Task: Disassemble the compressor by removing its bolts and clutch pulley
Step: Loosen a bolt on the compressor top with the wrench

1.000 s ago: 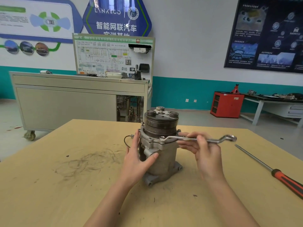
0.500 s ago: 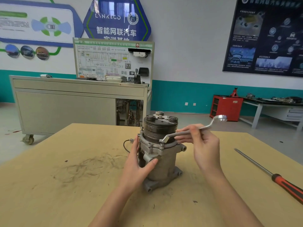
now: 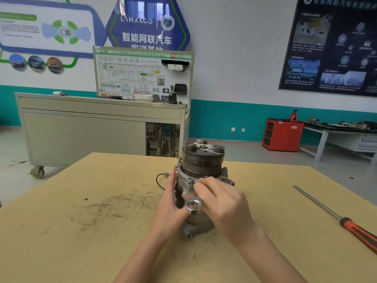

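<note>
Head view: the compressor [image 3: 204,181] stands upright on the wooden table [image 3: 81,231], about the middle of it and slightly to the right. Its dark grooved pulley [image 3: 202,161] sits on top, still mounted. Small bolts [image 3: 225,169] stick up from the grey flange just below the pulley.

The left hand [image 3: 170,203] holds the compressor's left side, its fingers lying up along the housing. The thumb is hidden behind the tool, so how far it wraps round cannot be told.

The right hand [image 3: 221,201] is in front of the compressor, fingers curled round a silver wrench [image 3: 193,206]. The wrench's near ring end pokes out toward the camera between the two hands. Its far end is covered by the fingers near the flange, so whether it sits on a bolt cannot be told.

A thin black wire [image 3: 160,181] with a small plug loops out on the table just left of the compressor.

On the right of the table, well apart from the hands, lies a long screwdriver [image 3: 334,214] with an orange and black handle, shaft pointing far-left.

Beyond the table a grey wheeled cabinet [image 3: 81,129] stands far left. A red cabinet [image 3: 282,134] stands against the far wall on the right.
</note>
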`<act>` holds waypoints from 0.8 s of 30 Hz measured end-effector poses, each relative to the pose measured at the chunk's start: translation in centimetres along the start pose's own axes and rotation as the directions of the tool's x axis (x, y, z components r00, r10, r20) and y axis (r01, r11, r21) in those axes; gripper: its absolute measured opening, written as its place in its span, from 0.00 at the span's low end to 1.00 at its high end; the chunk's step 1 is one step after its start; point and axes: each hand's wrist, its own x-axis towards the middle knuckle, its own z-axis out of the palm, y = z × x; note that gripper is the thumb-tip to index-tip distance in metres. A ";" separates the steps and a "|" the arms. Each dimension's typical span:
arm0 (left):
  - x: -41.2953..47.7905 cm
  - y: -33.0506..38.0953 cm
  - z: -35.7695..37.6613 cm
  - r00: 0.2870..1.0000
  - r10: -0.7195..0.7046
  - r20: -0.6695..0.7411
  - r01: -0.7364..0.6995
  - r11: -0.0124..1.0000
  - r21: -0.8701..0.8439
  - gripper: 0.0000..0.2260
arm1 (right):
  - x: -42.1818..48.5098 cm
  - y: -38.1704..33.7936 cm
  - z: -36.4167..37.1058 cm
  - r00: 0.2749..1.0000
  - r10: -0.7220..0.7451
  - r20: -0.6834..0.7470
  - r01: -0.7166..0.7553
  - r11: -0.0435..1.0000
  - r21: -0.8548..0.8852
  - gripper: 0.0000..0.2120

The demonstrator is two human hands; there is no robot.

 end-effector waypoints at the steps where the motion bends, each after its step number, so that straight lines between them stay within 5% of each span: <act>1: 0.0 0.0 0.0 1.000 0.005 -0.001 -0.005 1.000 0.014 0.45 | -0.1 0.0 0.1 1.000 0.020 0.003 -0.020 1.000 0.023 0.08; 5: 0.2 -0.3 -0.1 1.000 0.016 -0.021 -0.014 0.997 0.078 0.46 | -0.8 -0.2 0.4 0.976 0.218 0.000 -0.209 0.933 0.294 0.12; 7: 0.3 -0.5 -0.2 0.999 0.019 -0.027 -0.016 0.994 0.107 0.45 | -1.0 -0.5 0.7 0.904 0.428 0.016 -0.364 0.748 0.554 0.16; 9: 0.4 -0.7 -0.2 0.999 0.021 -0.031 -0.017 0.993 0.115 0.42 | -1.0 -0.4 0.8 0.752 0.657 0.060 -0.455 0.450 0.768 0.14; 12: 0.4 -0.9 -0.2 1.000 0.005 -0.031 -0.001 0.993 0.121 0.41 | -0.6 1.4 1.0 0.431 0.881 0.197 -0.427 0.007 0.904 0.11; 17: 0.4 -0.9 -0.2 1.000 0.003 -0.029 0.001 0.992 0.123 0.41 | 0.4 5.8 2.5 0.129 0.825 0.550 -0.371 -0.474 0.798 0.10; 19: 0.4 -0.8 -0.2 1.000 0.000 -0.027 0.004 0.992 0.123 0.41 | 0.8 6.6 2.7 0.091 0.758 0.646 -0.357 -0.581 0.731 0.09; 21: 0.4 -0.9 -0.2 0.999 -0.014 -0.029 0.018 0.992 0.125 0.40 | 1.0 6.9 2.1 0.130 0.719 0.683 -0.370 -0.604 0.706 0.12; 24: 0.3 -0.9 -0.2 0.999 -0.018 -0.031 0.023 0.989 0.144 0.40 | 0.9 6.3 0.1 0.309 0.757 0.575 -0.502 -0.384 0.775 0.20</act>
